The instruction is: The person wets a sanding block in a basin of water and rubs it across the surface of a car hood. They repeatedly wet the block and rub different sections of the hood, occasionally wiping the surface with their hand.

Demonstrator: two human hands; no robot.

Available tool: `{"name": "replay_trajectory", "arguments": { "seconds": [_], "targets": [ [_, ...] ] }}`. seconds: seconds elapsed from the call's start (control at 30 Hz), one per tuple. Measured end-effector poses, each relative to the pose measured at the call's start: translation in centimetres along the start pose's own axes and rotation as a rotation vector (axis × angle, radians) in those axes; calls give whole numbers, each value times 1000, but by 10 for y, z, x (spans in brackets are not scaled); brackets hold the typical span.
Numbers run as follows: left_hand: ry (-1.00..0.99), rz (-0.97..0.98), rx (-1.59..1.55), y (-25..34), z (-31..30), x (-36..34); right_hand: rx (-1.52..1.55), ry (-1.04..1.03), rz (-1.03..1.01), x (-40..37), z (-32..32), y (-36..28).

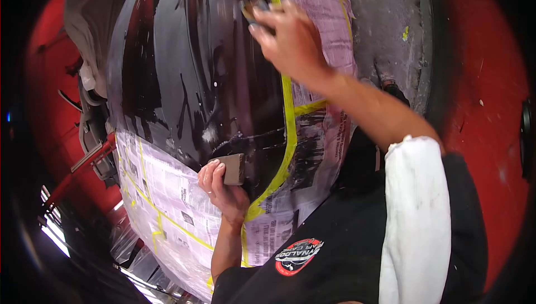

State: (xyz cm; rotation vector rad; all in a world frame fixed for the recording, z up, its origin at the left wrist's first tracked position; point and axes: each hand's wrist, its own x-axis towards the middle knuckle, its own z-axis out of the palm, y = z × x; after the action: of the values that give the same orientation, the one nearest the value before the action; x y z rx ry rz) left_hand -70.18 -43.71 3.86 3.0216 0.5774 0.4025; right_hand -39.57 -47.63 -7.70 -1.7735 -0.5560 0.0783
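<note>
A dark, wet, glossy car panel (173,52) fills the middle, edged by yellow tape (289,114) and newspaper masking (184,198). My left hand (223,189) is closed on a grey-brown rectangular block (233,169), which rests on the lower part of the panel. Higher up, near the tape at the panel's right edge, my right hand (290,38) pinches a small dark object with a yellowish face (254,10); motion blurs both. Milky streaks and drips run along the panel.
A grey, stained surface (385,30) lies beyond the masking at the upper right, with red floor (474,91) farther right. On the left are a grey draped cover (92,19), a red bar (95,153) and clear plastic sheeting (125,242).
</note>
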Motion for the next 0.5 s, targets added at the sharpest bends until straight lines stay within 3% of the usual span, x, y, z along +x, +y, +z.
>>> {"name": "replay_trajectory", "arguments": {
  "seconds": [0.1,0.23,0.3,0.43,0.5],
  "targets": [
    [-45,19,-39,3,-4,6,94,-106,-35,-99,-27,-30],
    [-63,21,1,4,-6,5,-1,57,8,-20,3,0],
    [-45,14,14,2,-5,-1,12,43,26,0,3,0],
    [-41,27,-14,2,-3,5,139,-103,-15,-109,-25,-31],
    [-50,17,-11,4,-3,7,43,-7,-5,-69,-17,-27]
  ]
}}
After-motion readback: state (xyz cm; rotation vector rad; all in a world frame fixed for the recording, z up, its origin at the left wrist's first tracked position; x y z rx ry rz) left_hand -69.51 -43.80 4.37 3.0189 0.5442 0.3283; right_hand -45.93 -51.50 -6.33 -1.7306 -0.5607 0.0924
